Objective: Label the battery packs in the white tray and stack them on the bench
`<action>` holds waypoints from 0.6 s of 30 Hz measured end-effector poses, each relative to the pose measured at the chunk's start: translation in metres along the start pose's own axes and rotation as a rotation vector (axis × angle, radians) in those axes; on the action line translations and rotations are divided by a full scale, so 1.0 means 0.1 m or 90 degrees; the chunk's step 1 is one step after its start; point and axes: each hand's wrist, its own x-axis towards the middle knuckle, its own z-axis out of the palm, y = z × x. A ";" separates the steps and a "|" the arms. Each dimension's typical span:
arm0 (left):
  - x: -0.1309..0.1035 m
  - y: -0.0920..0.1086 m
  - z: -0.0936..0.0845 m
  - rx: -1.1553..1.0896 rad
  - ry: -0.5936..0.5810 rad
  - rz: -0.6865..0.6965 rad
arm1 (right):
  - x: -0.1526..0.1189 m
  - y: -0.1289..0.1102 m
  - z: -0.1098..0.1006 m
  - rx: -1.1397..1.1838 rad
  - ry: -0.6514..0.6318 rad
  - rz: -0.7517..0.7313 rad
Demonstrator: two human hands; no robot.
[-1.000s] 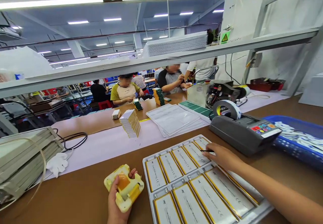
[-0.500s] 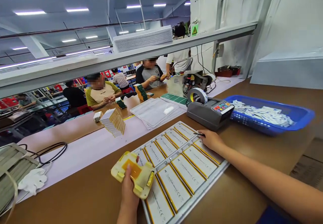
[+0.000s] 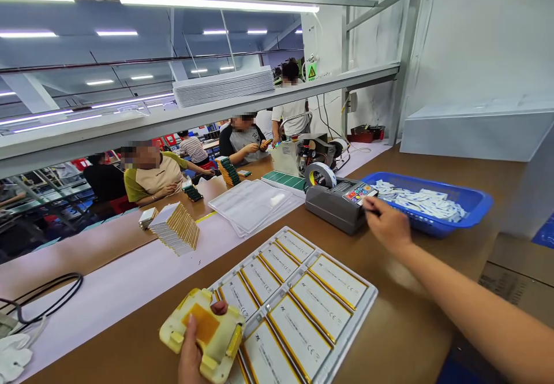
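Note:
At the lower left, my left hand (image 3: 190, 352) grips a pale yellow plastic jig (image 3: 216, 338) with an orange patch on its face. The jig overlaps the near left corner of a clear tray (image 3: 367, 309). Rows of flat white battery packs (image 3: 303, 326) with yellow edges and printed labels lie in that tray. My right hand (image 3: 387, 222) is closed at the front of a grey tape dispenser (image 3: 333, 208), by its coloured buttons. A thin black tool is mostly hidden in those fingers. A tape roll (image 3: 320, 175) sits on the dispenser.
A blue basket (image 3: 476, 205) of small white pieces stands behind my right hand. Clear sheets (image 3: 251, 205) and stacked white packs (image 3: 175, 228) lie beyond the tray. A shelf (image 3: 216, 107) crosses above the bench. Co-workers (image 3: 151, 173) sit on the far side.
My right hand has left the tray's far right corner and moved to the front of the dispenser. The view has shifted; my left hand still holds the jig.

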 end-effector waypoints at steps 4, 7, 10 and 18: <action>0.00 0.01 0.02 0.013 0.028 0.020 | 0.44 0.34 -0.22 -0.140 -0.082 0.023; -0.02 0.05 0.03 -0.005 0.079 0.018 | 0.53 0.41 -0.22 -0.189 -0.117 -0.020; -0.01 0.09 0.03 -0.028 0.117 0.008 | 0.57 0.38 -0.20 -0.181 -0.118 -0.023; 0.04 0.12 -0.02 -0.040 0.102 0.027 | 0.50 0.46 -0.12 0.245 -0.034 0.081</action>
